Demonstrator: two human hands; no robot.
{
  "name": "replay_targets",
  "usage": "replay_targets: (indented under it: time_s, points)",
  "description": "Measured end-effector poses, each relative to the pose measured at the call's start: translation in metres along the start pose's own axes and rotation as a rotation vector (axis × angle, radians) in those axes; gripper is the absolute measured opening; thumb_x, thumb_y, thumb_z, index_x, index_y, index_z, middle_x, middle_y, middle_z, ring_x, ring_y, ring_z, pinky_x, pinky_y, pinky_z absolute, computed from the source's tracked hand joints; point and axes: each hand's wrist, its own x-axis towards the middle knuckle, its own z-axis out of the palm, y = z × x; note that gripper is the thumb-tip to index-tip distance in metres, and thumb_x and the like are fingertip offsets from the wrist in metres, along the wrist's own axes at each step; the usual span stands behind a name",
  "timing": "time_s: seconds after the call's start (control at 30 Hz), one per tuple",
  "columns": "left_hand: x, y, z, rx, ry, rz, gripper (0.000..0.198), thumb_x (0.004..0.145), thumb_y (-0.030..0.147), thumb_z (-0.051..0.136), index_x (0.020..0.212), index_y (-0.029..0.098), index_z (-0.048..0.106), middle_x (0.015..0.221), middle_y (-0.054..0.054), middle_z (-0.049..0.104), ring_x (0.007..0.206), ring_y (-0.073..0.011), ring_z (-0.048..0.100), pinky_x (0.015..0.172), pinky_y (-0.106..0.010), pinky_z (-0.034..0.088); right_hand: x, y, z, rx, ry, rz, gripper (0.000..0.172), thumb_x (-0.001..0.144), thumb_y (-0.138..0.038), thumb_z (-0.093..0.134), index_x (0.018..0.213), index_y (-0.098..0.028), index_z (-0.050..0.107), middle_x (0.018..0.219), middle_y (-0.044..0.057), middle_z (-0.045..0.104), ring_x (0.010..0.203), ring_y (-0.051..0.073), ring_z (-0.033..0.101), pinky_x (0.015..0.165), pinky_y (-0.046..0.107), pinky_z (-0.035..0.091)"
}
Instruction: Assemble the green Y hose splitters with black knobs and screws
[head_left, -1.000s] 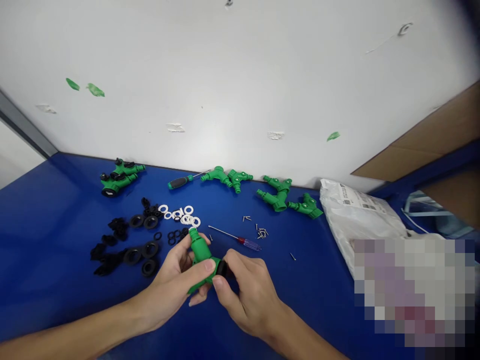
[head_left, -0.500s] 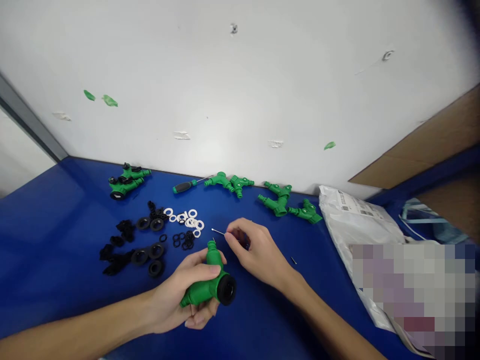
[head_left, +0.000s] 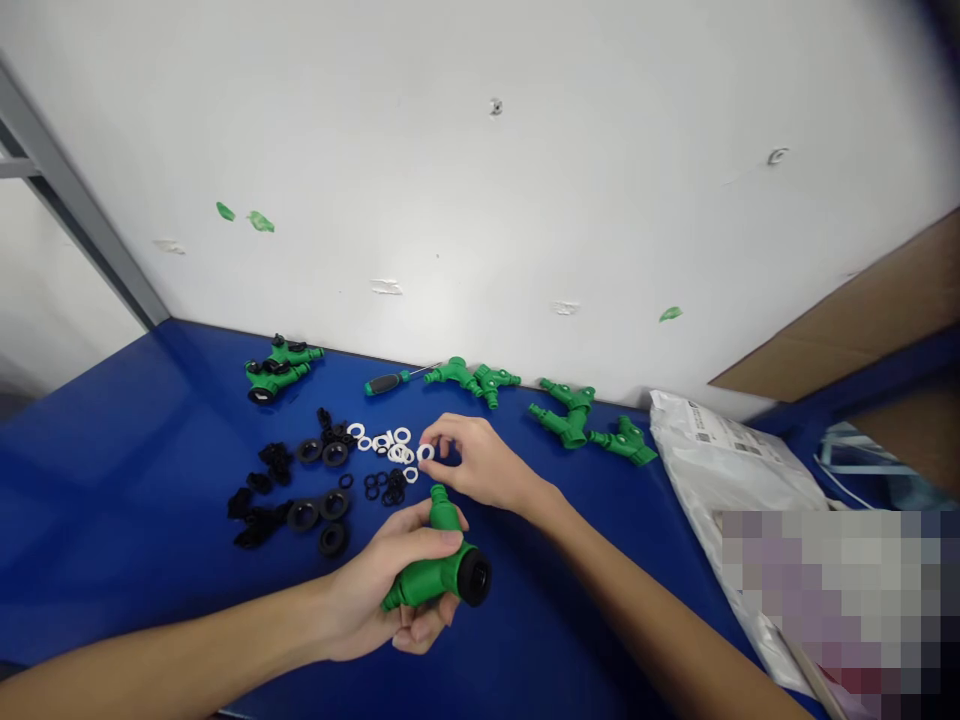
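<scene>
Blue table (head_left: 555,620), lower frame: our L hand (head_left: 379,575) clamps green fitting (head_left: 431,578), prob. steadying it. R hand (head_left: 480,465) pinches white ring (head_left: 420,453).

I have the right hand (head_left: 480,460) off the black ring (head_left: 474,576) on the green connector (head_left: 427,580), baring the ring's face towards 4 o'clock. That hand is now at the connector's 12 o'clock, pinching a white ring (head_left: 420,450), and obscures the purple-handled screwdriver.
</scene>
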Motion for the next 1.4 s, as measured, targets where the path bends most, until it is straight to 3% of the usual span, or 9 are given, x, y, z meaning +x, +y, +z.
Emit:
replay_targets:
  time_s: [0.17, 0.33, 0.43, 0.53, 0.67, 0.8, 0.97, 1.2, 1.4]
  points:
    - [-0.002, 0.002, 0.004, -0.008, 0.021, -0.018, 0.027, 0.085, 0.037, 0.061, 0.103, 0.024, 0.046, 0.051, 0.002, 0.061, 0.033, -0.0077, 0.037, 0.033, -0.017, 0.021, -0.020, 0.005, -0.007, 0.222, 0.083, 0.038, 0.018, 0.088, -0.030, 0.068, 0.081, -0.014, 0.069, 0.077, 0.003, 0.068, 0.064, 0.012, 0.062, 0.060, 0.025, 0.052]
    - [-0.001, 0.005, 0.004, -0.043, 0.053, 0.018, 0.023, 0.088, 0.037, 0.059, 0.102, 0.025, 0.045, 0.049, 0.003, 0.059, 0.033, -0.0066, 0.034, 0.032, -0.015, 0.021, -0.040, 0.001, -0.013, 0.675, 0.167, 0.168, 0.027, 0.077, -0.041, 0.079, 0.079, -0.015, 0.070, 0.065, 0.001, 0.068, 0.057, 0.013, 0.063, 0.057, 0.026, 0.054]
    - [0.001, 0.006, 0.002, -0.073, 0.056, 0.045, 0.024, 0.088, 0.037, 0.059, 0.104, 0.025, 0.045, 0.048, 0.003, 0.059, 0.033, -0.0063, 0.034, 0.032, -0.014, 0.022, -0.053, 0.001, -0.014, 0.748, 0.202, 0.242, 0.029, 0.074, -0.041, 0.081, 0.079, -0.015, 0.070, 0.061, 0.000, 0.066, 0.053, 0.012, 0.060, 0.053, 0.025, 0.051]
    - [0.003, 0.003, 0.000, -0.071, 0.039, 0.033, 0.033, 0.084, 0.038, 0.064, 0.106, 0.025, 0.043, 0.049, 0.002, 0.061, 0.033, -0.0070, 0.035, 0.031, -0.014, 0.025, -0.060, 0.002, -0.010, 0.604, 0.110, 0.271, 0.022, 0.080, -0.036, 0.076, 0.079, -0.015, 0.072, 0.065, 0.001, 0.066, 0.054, 0.011, 0.057, 0.053, 0.024, 0.047]
    - [0.003, -0.004, -0.002, -0.040, -0.004, 0.026, 0.043, 0.080, 0.041, 0.067, 0.109, 0.026, 0.039, 0.047, 0.003, 0.061, 0.032, -0.0074, 0.036, 0.030, -0.014, 0.027, -0.051, -0.004, -0.006, 0.111, 0.017, 0.172, 0.014, 0.088, -0.016, 0.064, 0.082, -0.015, 0.077, 0.083, 0.005, 0.069, 0.055, 0.009, 0.053, 0.055, 0.025, 0.043]
    - [0.003, -0.011, -0.005, -0.026, -0.073, 0.063, 0.049, 0.078, 0.042, 0.069, 0.111, 0.026, 0.037, 0.044, 0.007, 0.059, 0.028, -0.0071, 0.035, 0.029, -0.014, 0.029, -0.024, -0.011, -0.003, -0.160, -0.029, 0.049, 0.017, 0.094, -0.020, 0.062, 0.102, -0.017, 0.076, 0.102, 0.008, 0.069, 0.085, 0.018, 0.064, 0.076, 0.029, 0.047]
    - [0.003, -0.008, -0.007, -0.039, -0.079, 0.104, 0.047, 0.078, 0.042, 0.069, 0.109, 0.026, 0.037, 0.044, 0.007, 0.059, 0.027, -0.0066, 0.033, 0.028, -0.013, 0.028, 0.004, -0.012, 0.003, -0.207, -0.206, 0.004, 0.019, 0.082, -0.011, 0.071, 0.100, -0.016, 0.076, 0.098, 0.008, 0.070, 0.074, 0.017, 0.065, 0.059, 0.024, 0.041]
    - [0.000, 0.000, -0.002, -0.023, -0.029, 0.122, 0.040, 0.080, 0.041, 0.068, 0.104, 0.026, 0.041, 0.041, 0.007, 0.057, 0.028, -0.0067, 0.032, 0.029, -0.014, 0.027, 0.005, -0.015, 0.004, -0.173, -0.252, -0.007, 0.040, 0.066, 0.003, 0.066, 0.102, -0.013, 0.073, 0.102, 0.010, 0.071, 0.081, 0.019, 0.064, 0.064, 0.024, 0.041]
    - [-0.006, 0.002, 0.001, -0.017, 0.094, 0.116, 0.043, 0.078, 0.044, 0.073, 0.104, 0.024, 0.046, 0.048, 0.005, 0.059, 0.032, -0.0047, 0.031, 0.033, -0.014, 0.025, 0.005, -0.011, -0.002, -0.049, -0.293, 0.021, 0.033, 0.071, 0.005, 0.055, 0.093, -0.013, 0.072, 0.069, -0.002, 0.070, 0.062, 0.010, 0.061, 0.059, 0.018, 0.042]
